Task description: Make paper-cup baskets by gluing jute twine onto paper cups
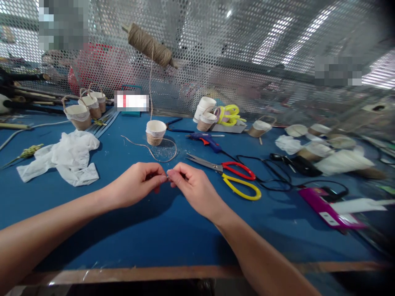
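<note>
My left hand (140, 183) and my right hand (193, 185) meet tip to tip above the blue table. Thumb and fingers of each are pinched together; what they pinch is too small to make out. Beyond them stands a small brown pot (154, 137) with a white lace rim. A loose length of twine (150, 149) curls on the table in front of it. Just right of my right hand lie scissors (222, 167) with one red and one yellow handle. A blue glue gun (205, 140) rests behind the scissors.
A twine spool (150, 44) hangs on the perforated metal screen, its strand running down to the pot. White lace cloth (66, 156) lies left, near handled pots (78, 117). Black cable (277, 187) and a purple power strip (327, 207) are right. Pliers (182, 130) lie behind.
</note>
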Demonstrator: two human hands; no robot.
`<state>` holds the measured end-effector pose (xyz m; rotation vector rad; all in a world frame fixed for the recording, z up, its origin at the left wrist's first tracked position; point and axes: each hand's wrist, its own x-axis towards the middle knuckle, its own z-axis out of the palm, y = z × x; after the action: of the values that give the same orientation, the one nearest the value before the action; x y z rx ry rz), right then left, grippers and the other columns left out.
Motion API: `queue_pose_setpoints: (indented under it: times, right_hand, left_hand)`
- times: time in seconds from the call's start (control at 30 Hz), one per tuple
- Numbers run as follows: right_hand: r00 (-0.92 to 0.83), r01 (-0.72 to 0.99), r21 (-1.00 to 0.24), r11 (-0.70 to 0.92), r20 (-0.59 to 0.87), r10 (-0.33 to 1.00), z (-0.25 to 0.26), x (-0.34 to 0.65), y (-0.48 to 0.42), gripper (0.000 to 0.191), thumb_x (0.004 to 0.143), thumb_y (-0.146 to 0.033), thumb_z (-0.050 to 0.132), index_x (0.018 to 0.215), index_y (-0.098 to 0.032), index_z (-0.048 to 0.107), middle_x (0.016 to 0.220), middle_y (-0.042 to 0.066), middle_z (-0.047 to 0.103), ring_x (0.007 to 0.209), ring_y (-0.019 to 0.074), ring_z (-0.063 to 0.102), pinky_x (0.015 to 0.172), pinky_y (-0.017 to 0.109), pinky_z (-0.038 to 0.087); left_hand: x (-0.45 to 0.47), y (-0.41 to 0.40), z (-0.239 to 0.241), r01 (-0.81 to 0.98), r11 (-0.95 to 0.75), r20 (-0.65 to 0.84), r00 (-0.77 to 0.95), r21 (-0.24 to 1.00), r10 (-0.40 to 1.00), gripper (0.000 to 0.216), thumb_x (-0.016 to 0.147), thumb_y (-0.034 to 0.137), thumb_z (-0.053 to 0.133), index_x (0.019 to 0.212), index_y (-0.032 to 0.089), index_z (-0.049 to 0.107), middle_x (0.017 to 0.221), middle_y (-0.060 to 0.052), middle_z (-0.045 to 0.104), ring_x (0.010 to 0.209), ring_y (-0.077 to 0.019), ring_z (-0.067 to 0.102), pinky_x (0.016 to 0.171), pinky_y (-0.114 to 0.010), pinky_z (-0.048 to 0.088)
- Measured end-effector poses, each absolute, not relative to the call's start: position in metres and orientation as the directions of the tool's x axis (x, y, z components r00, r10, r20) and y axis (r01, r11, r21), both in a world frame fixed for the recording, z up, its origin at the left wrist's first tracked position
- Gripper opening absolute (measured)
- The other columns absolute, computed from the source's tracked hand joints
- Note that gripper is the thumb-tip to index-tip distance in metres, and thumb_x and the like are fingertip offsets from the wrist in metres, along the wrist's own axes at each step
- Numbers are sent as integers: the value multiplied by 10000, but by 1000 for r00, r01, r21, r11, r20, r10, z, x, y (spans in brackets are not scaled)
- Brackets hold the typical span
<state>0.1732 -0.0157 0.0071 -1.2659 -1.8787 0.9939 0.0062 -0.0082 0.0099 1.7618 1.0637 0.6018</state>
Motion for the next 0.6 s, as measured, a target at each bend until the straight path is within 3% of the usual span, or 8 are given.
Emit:
queue_pose_setpoints:
  times: [0.17,0.4,0.6]
  right_hand:
    - [-279,334,-942,26,-72,958,6,174,-11,493,838,-553,302,586,-180,503,509,-5,492,457,92,432,444,233,328]
    - [-349,485,-843,231,56,935,6,173,-16,360,854,-390,419,564,-179,452,527,-28,458,501,85,414,494,232,319]
    - [-344,530,-798,285,105,933,5,172,-16,271,848,-340,442,632,-182,483,602,-14,504,568,104,447,534,246,343]
  left_hand:
    - [8,-8,9,363,-149,-54,494,920,868,185,789,296,466,697,157,544,543,42,491,450,-70,361,424,-182,273]
    - [7,-8,7,398,-187,-49,512,898,857,192,785,294,475,657,158,519,544,44,462,479,-77,356,449,-190,280]
    - [6,-6,9,440,-198,-58,503,876,862,182,790,279,455,671,160,523,539,47,464,448,-69,358,427,-185,271]
